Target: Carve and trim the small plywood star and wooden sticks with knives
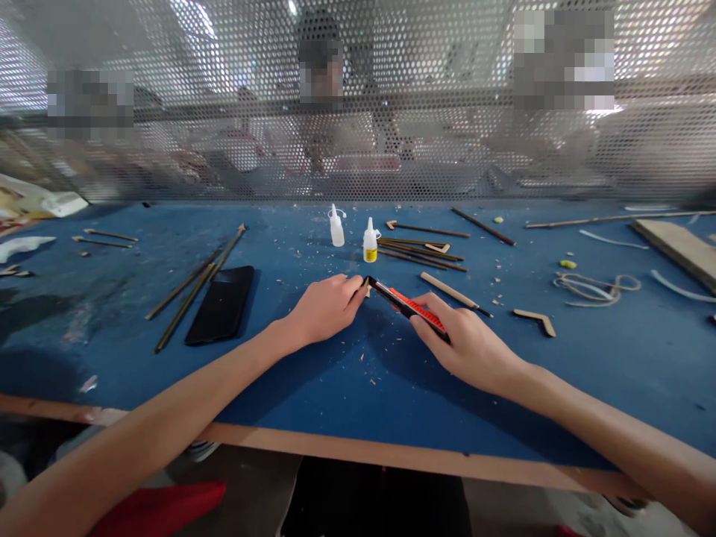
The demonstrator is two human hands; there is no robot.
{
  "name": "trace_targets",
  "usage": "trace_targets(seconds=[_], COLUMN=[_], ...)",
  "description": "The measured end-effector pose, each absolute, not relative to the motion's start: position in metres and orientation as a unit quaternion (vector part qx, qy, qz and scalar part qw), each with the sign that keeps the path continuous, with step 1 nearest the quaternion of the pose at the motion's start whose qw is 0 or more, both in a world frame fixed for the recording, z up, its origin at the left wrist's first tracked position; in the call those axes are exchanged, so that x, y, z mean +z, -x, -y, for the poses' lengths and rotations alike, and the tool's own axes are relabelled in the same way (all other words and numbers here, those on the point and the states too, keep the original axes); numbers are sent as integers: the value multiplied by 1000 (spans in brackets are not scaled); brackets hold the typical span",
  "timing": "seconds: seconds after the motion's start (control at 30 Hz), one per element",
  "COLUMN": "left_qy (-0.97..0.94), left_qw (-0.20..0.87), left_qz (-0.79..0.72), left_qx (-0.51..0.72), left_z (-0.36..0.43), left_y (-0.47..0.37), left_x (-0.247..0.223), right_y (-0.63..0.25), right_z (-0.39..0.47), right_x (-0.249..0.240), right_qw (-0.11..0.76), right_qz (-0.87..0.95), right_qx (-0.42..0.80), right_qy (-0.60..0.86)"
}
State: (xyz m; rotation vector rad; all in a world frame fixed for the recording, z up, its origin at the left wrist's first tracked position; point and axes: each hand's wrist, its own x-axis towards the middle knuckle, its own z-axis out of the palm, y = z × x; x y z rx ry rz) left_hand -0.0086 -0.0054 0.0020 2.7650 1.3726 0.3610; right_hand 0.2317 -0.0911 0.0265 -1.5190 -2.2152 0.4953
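My right hand (467,339) is wrapped round a red and black utility knife (417,309), which slants up to the left. Its tip meets a small light piece of wood (367,288) at the fingertips of my left hand (330,306). The fingers of my left hand are pinched together on that piece, mostly hiding it. Just beyond my hands stand two white glue bottles, one with a yellow label (370,245) and another (336,228) to its left. Pale shavings dot the blue table (335,395) around and below the knife tip.
A black phone (221,306) lies left, beside several dark sticks (187,306). More sticks (422,253) lie behind the knife, with a wooden-handled tool (450,291), an L-shaped piece (537,321), string (596,287) and a board (679,250) rightward. People show behind a perforated metal screen (257,168).
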Motion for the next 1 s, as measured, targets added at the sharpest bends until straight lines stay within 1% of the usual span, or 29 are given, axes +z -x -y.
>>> trace_targets(seconds=[0.27, 0.4, 0.57, 1.0], left_qy=[-901, -910, -874, -865], left_qw=[-19, -54, -29, -13], left_qz=[-421, -401, -474, -488], left_qx=[107, 89, 100, 117], left_z=[6, 13, 15, 16], left_y=[8, 2, -4, -3], left_x=[2, 5, 4, 5], right_y=[-231, -233, -234, -232], right_z=[93, 88, 83, 91], right_x=[26, 20, 15, 26], right_qw=[204, 206, 206, 203], right_qz=[796, 794, 799, 791], right_qx=[155, 152, 153, 155], right_qy=[549, 551, 545, 555])
